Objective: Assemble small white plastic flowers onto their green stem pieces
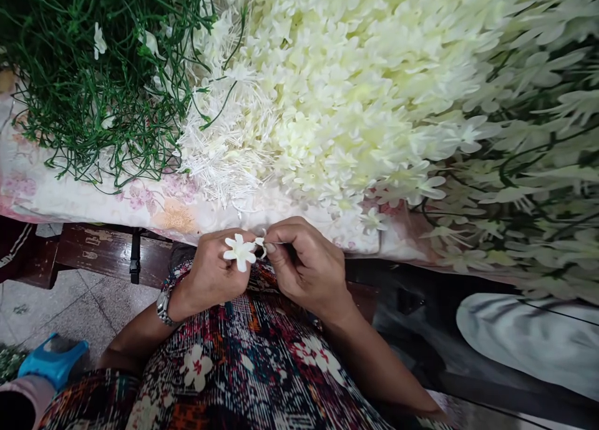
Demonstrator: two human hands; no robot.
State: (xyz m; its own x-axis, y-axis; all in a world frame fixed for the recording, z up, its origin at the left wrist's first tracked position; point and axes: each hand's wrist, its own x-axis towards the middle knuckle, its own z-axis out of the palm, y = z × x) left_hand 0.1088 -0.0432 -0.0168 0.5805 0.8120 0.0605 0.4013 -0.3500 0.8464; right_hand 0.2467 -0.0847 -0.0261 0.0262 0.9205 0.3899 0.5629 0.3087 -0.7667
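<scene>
My left hand (216, 264) is closed, with a small white artificial flower (240, 251) showing at its fingers. My right hand (309, 264) pinches a thin white stamen piece (261, 243) right beside that flower, thumb against forefinger. Both hands meet above my lap, just at the table's near edge. Beyond them lies a heap of white stamen pieces (229, 149). To its right spreads a large pile of loose pale yellow-white petals (337, 99). Green plastic stems (107, 87) are heaped at the left.
A floral cloth (154, 206) covers the table. Assembled white flowers on green stems (519, 186) fill the right side. Below the table edge are a brown wooden bench (105, 252) and a blue plastic stool (53, 360). Pale fabric (524, 336) lies at the lower right.
</scene>
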